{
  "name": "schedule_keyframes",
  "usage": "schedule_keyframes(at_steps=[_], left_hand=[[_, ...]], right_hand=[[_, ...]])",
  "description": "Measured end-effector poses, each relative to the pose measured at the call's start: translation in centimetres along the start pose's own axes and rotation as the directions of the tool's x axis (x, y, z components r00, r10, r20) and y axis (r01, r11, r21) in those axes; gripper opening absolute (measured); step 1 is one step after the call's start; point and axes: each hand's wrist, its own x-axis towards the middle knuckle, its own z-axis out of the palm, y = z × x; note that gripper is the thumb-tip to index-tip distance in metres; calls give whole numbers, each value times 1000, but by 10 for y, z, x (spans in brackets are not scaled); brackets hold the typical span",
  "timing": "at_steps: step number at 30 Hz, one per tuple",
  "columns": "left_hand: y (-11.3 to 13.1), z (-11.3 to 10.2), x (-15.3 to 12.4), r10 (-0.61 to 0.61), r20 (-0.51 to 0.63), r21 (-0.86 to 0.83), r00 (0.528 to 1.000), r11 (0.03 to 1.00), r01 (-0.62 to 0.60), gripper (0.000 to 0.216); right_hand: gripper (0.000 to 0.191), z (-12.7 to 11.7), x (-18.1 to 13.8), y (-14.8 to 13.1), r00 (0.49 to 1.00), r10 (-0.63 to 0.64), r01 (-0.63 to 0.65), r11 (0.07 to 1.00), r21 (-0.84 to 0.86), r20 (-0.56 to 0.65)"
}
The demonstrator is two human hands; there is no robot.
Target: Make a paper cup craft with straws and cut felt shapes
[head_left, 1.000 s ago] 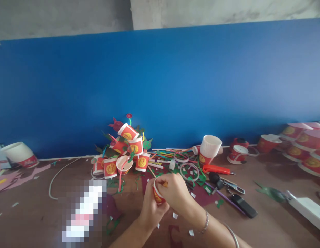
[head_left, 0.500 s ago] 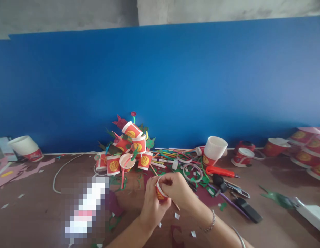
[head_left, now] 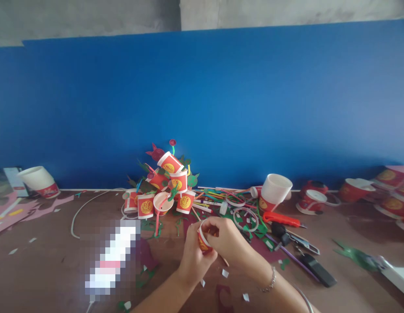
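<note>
A small red paper cup [head_left: 204, 244] with a white rim and yellow print is held low over the table, its mouth tilted to the right. My left hand [head_left: 191, 256] wraps round it from the left, thumb along its lower side. From the right, my right hand [head_left: 226, 239] has its fingers bent at the rim, with fingertips inside the cup's mouth; whether they pinch anything in there is hidden. Behind my hands stands a stack of red paper cups [head_left: 178, 180] decorated with paper shapes and straws. A thin wooden stick [head_left: 224, 261] lies partly under my hands.
Straws [head_left: 218, 194] and tape rolls [head_left: 245, 218] lie behind my hands. To the right are stacked white cups [head_left: 275, 191], an orange-red cutter [head_left: 282, 218], keys with a black fob [head_left: 315, 268] and green-bladed scissors [head_left: 360, 256]. A blurred-out bright phone [head_left: 113, 256] lies left. Paper scraps are strewn around.
The view has shifted slightly, so the things on the table appear a little further right. Both hands keep nearly the same hold at the cup.
</note>
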Motion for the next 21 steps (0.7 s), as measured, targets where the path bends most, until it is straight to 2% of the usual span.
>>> schedule_keyframes(at_steps=[5, 11, 21], left_hand=[[3, 2, 1, -76, 71, -198, 995, 976, 89, 51], [4, 2, 2, -83, 202, -401, 976, 902, 160, 46], [2, 1, -1, -82, 278, -455, 957, 866, 206, 47]], right_hand=[[20, -1, 2, 5, 987, -154, 152, 986, -66, -38], [20, -3, 2, 13, 943, -333, 330, 933, -142, 4], [20, -9, -3, 2, 928, -354, 372, 858, -355, 117]])
